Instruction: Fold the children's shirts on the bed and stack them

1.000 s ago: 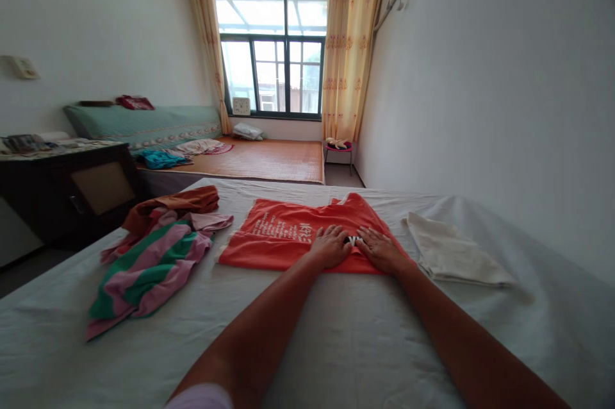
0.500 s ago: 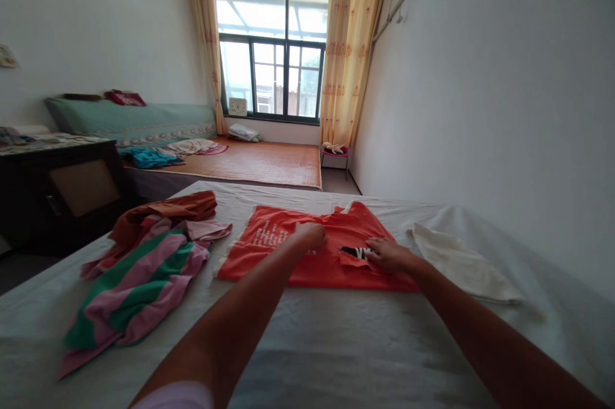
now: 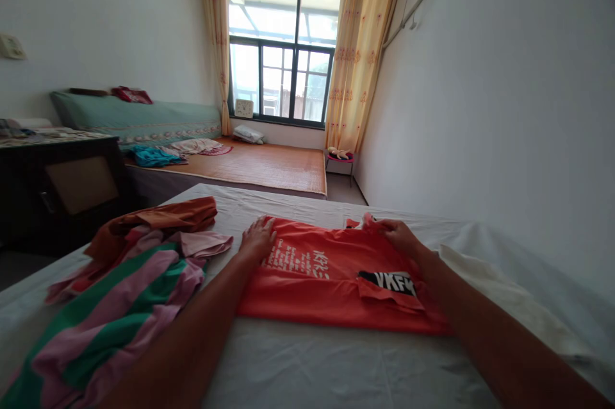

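Observation:
An orange-red T-shirt (image 3: 307,297) with white lettering and a black printed patch lies partly folded on a white sheet (image 3: 365,370). My left hand (image 3: 259,239) rests with its fingers stretched out over the shirt's far left corner. At the far right edge, my right hand (image 3: 401,236) is closed on a bunched bit of the shirt and raises it slightly. To the left sits a pile of clothes, with a green and pink striped garment (image 3: 115,306) in front and a rust-brown one (image 3: 158,220) behind.
A white cloth (image 3: 500,293) lies right of the shirt, partly behind my right forearm. Beyond the sheet stands a bed with a brown mat (image 3: 273,162). A dark cabinet (image 3: 81,184) is at left, and a small stool (image 3: 340,158) stands below the curtain.
My left hand has moved from the shirt's middle to its left edge. My right hand has gone from the black patch to the far edge and taken hold there. The view has shifted slightly.

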`<state>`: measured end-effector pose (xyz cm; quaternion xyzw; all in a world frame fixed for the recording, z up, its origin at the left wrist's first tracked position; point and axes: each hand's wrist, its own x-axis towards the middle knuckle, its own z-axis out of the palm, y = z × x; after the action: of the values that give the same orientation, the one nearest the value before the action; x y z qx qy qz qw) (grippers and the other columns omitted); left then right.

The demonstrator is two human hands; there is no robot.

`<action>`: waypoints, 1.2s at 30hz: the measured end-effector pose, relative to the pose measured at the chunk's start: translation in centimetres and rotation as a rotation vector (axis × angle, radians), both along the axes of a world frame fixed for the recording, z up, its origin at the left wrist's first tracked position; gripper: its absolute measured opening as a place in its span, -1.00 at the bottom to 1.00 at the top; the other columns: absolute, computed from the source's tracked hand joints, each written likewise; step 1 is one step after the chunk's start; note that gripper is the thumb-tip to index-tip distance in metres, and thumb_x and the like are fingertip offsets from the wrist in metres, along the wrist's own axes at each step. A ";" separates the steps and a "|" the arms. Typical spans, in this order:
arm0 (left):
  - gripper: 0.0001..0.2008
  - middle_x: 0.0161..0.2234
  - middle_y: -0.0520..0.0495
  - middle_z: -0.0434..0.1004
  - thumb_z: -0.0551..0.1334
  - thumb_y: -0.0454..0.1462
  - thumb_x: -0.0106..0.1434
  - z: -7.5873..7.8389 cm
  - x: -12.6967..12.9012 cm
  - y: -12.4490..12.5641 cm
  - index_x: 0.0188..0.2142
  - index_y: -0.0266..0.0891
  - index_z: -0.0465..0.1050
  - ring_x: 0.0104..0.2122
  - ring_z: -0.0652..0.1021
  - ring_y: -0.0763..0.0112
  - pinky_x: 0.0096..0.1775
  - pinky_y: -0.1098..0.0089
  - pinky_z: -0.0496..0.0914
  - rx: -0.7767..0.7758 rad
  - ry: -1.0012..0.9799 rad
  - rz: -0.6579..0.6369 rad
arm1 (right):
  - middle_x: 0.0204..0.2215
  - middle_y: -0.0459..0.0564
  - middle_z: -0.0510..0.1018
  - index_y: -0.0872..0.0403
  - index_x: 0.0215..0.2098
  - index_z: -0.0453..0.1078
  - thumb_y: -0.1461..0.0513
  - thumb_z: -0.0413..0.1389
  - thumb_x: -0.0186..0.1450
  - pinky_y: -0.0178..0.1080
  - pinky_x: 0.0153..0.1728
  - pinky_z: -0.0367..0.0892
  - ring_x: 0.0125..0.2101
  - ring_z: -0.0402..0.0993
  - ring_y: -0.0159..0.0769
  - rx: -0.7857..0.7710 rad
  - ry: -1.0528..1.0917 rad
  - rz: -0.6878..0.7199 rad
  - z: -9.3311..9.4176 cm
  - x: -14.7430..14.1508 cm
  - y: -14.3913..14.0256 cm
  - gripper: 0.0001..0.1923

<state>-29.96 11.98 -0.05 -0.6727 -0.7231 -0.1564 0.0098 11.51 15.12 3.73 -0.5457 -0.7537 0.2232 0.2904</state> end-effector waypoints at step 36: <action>-0.57 0.14 -0.24 0.32 0.00 -0.24 0.30 -1.1 -3.7 4.5 0.13 -0.33 0.27 0.16 0.30 0.25 0.15 0.24 0.12 0.042 0.001 0.023 | -0.23 0.23 0.57 0.23 -0.20 0.48 0.16 0.10 0.23 -0.16 -0.11 0.27 -0.12 0.44 -0.03 0.001 -0.262 -0.332 2.9 1.1 12.2 -0.70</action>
<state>-33.64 16.50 -1.16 -0.6641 -0.7274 -0.1710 0.0264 12.57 27.31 6.61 -0.6864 -0.6851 0.0991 0.2228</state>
